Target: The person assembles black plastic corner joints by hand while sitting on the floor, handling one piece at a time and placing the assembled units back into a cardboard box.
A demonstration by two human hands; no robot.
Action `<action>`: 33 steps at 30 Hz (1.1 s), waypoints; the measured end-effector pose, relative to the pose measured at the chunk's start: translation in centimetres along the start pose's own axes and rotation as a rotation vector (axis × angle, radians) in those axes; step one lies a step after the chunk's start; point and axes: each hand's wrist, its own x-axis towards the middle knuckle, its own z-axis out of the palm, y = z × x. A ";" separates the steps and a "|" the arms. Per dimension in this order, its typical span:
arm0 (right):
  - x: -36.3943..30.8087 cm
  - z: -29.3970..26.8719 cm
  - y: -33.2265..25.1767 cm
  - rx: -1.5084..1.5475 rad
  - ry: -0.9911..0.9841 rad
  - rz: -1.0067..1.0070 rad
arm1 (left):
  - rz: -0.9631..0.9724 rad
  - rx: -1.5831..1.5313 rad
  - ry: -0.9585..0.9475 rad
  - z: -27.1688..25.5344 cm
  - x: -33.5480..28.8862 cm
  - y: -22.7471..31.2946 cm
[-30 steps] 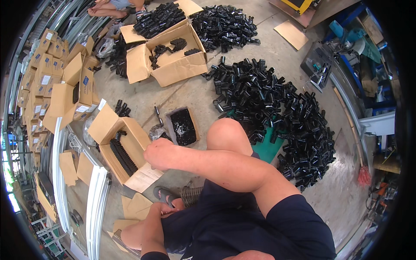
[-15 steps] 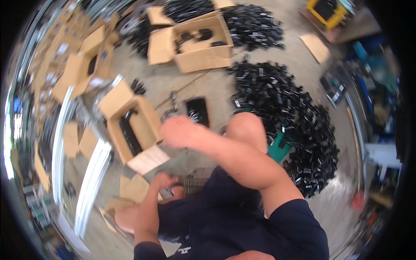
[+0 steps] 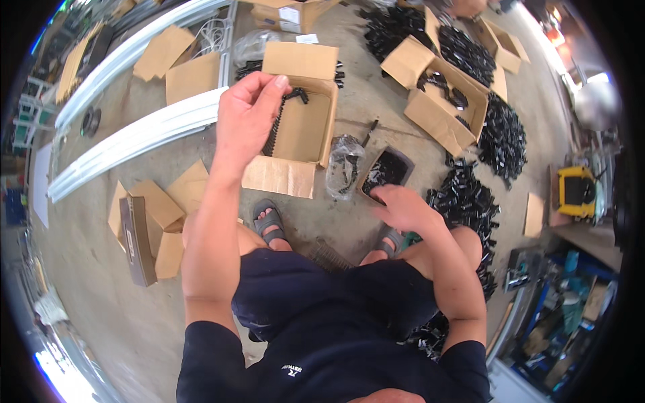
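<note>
As your left hand (image 3: 245, 117) is pinching fingertips together over the open carton's (image 3: 308, 127) left side, your right hand (image 3: 408, 209) is hovering right of it, grip too blurred to tell.

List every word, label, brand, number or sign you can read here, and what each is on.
White print on the dark shirt: small lettering with a logo; I don't copy out wording.
White label on the cardboard box at the top edge: too small to read.
Pale mark on the narrow brown box: too small to read.
</note>
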 end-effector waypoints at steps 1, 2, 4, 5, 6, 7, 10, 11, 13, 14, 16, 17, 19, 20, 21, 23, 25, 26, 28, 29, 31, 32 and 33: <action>0.4 -0.3 0.0 0.012 -0.070 -0.032 | -0.034 -0.119 0.047 -0.4 0.3 -0.3; 0.8 -1.0 -0.1 0.021 -0.100 -0.087 | -0.001 -0.087 0.084 -0.1 -0.2 0.2; 3.5 -3.2 -1.5 -0.024 -0.121 -0.089 | -0.055 -0.061 0.048 -0.1 -1.3 0.8; 5.8 -3.9 -2.4 -0.046 -0.130 -0.103 | -0.038 -0.097 0.029 -0.2 -1.8 0.4; 8.8 -4.0 -2.6 -0.037 -0.092 -0.100 | -0.020 -0.140 0.003 0.0 -2.2 -0.1; 12.1 -3.7 -2.3 -0.048 -0.042 -0.066 | 0.078 -0.132 0.010 0.5 -2.5 0.0; 23.5 -0.5 2.0 0.313 0.009 -0.110 | 0.153 -0.046 -0.088 0.5 -2.9 0.4; 27.1 -0.1 2.0 0.275 0.037 0.034 | 0.182 -0.004 -0.078 0.3 -2.7 1.3; 34.2 0.8 2.5 0.138 0.084 0.180 | 0.310 0.039 -0.016 -0.5 -2.3 1.7; 37.3 1.5 3.3 0.046 0.083 0.175 | 0.332 0.032 0.019 -0.8 -2.2 1.7; 42.1 3.1 4.6 -0.112 0.124 0.190 | 0.297 -0.022 0.038 -1.7 -2.2 1.5; 43.9 4.2 5.0 -0.182 0.158 0.203 | 0.282 -0.038 0.050 -2.1 -2.2 1.0; 47.3 5.3 6.3 -0.286 0.194 0.252 | 0.240 -0.039 0.061 -2.8 -1.8 0.6; 48.7 6.0 6.9 -0.319 0.181 0.284 | 0.212 -0.038 0.068 -3.1 -1.6 0.5; 49.6 7.4 7.1 -0.347 0.157 0.309 | 0.218 -0.069 0.085 -3.4 -1.8 0.7; 51.7 8.3 8.1 -0.356 0.176 0.369 | 0.227 -0.126 0.121 -3.9 -2.0 0.8; 52.6 9.9 8.7 -0.323 0.157 0.389 | 0.210 -0.099 0.052 -3.7 -1.8 0.5; 52.8 10.2 10.5 -0.290 0.198 0.465 | 0.209 -0.031 -0.062 -3.7 -1.4 0.5; 53.8 8.0 17.0 -0.204 0.230 0.509 | 0.297 -0.054 -0.075 -2.9 -1.4 1.1; 52.7 12.5 10.5 0.378 0.083 0.578 | 0.223 0.001 -0.003 -2.8 -1.9 0.1; 51.4 12.1 12.4 0.810 0.036 0.730 | 0.253 -0.127 0.197 -1.7 -2.3 0.1; 49.9 12.3 12.0 1.032 0.038 0.785 | 0.246 -0.145 0.233 -1.3 -2.3 0.0; 48.2 12.1 11.5 1.131 0.043 0.778 | 0.247 -0.172 0.260 -0.9 -2.2 -0.1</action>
